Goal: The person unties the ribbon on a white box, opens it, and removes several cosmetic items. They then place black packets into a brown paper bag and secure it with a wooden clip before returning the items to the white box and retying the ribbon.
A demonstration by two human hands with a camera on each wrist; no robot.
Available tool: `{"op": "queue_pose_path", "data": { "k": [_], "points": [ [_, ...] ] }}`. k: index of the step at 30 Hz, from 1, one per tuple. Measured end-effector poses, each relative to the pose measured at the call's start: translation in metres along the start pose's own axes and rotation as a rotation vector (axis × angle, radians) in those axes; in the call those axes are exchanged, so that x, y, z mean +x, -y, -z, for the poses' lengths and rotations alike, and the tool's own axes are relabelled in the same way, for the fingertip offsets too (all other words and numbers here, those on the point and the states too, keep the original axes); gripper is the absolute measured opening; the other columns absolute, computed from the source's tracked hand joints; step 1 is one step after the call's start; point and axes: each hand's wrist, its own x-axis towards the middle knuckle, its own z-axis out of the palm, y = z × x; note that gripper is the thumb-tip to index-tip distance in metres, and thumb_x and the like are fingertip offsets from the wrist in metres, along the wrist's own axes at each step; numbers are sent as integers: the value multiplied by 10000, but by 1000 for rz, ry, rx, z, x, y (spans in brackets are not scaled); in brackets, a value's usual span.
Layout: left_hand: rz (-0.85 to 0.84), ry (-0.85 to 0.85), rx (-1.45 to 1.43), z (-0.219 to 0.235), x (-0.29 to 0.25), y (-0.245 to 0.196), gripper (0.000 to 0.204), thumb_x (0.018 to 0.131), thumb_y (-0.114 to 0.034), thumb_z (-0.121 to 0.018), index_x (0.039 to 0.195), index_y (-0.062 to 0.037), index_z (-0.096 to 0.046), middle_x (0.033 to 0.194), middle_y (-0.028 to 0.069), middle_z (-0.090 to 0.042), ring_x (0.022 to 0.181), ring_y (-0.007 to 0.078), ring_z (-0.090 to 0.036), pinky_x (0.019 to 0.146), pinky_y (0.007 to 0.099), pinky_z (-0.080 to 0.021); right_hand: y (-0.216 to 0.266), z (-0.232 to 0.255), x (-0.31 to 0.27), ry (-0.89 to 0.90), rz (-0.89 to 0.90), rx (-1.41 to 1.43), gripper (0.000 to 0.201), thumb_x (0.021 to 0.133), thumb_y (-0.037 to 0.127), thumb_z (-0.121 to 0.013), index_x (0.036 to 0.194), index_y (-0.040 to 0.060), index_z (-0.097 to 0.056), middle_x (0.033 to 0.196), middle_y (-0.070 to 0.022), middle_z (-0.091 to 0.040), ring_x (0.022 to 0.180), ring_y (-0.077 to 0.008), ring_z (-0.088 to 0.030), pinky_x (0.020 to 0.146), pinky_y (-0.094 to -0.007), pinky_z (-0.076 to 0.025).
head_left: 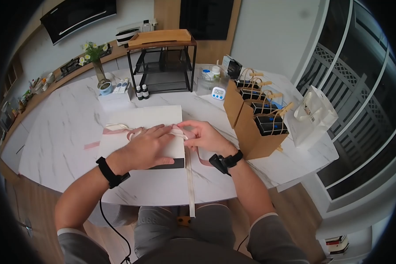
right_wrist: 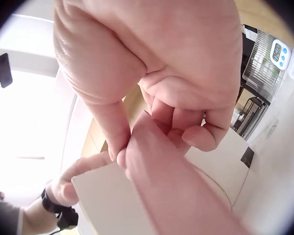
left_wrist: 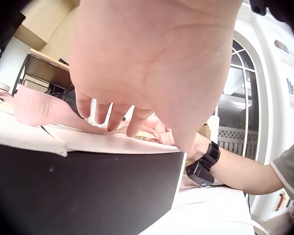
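A box with a white lid (head_left: 156, 115) and a dark side (left_wrist: 83, 191) lies on the marble-patterned table. Pink and cream ribbon runs across its top; the pink ribbon (left_wrist: 39, 107) carries faint lettering. My left hand (head_left: 145, 147) rests palm down over the lid, its fingers extended onto the ribbon. At the box's right edge, my right hand (head_left: 209, 137) pinches the pink ribbon (right_wrist: 171, 191) between thumb and fingers. A cream ribbon (head_left: 190, 189) hangs down over the table's front edge. The left hand hides the ribbon's middle part.
Brown paper bags (head_left: 262, 143) holding black boxes stand on the right, beside a white bag (head_left: 312, 116). Behind the box are a black rack (head_left: 163, 83), two small bottles (head_left: 142, 92), a timer (head_left: 218, 93) and a flower vase (head_left: 99, 70).
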Motion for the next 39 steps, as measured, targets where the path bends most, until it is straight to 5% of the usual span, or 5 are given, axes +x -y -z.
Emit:
{"op": "queue_pose_path", "data": {
  "k": [9,12,17,27,39],
  "points": [
    [64,45,3,15,-23,-1,820,669,-115,-930,1413,-5,-603,1596,288,-414,1497,432,-402,1224,461,-387,-19,19,2,-821,130,-666,367,874,53,-752,1230,-7,-686,868,-225,-726,807,-430,-707,771,-466,-574],
    [115,9,2,19,-34,6,780,677,-133,-935,1384,-7,-629,1576,278,-450,1458,427,-458,1207,467,-410,-31,24,4,-855,119,-743,377,857,64,-766,1219,-5,-686,914,-232,-739,904,-439,-715,830,-487,-572],
    [166,-32,-23,27,-42,13,749,681,-158,-948,1355,-21,-653,1549,248,-492,1366,419,-555,1137,455,-485,-34,15,-3,-567,61,-1074,555,851,16,-687,1400,14,-607,1370,-208,-639,1233,-391,-620,1026,-444,-528],
    [500,70,-26,34,-40,7,921,698,-334,-948,1450,-20,-518,1253,242,-671,1212,401,-642,1029,442,-539,-21,-8,5,-203,95,-546,747,932,1,-647,1617,35,-350,1496,-219,-597,1350,-323,-616,1114,-402,-490],
    [298,-95,80,45,-39,12,781,613,-218,-958,1314,-51,-656,1467,190,-545,1218,370,-648,1054,448,-543,-10,-13,2,-56,191,-542,811,883,-33,-686,1631,79,-395,1554,-222,-549,1424,-330,-551,1178,-385,-433]
  ]
}}
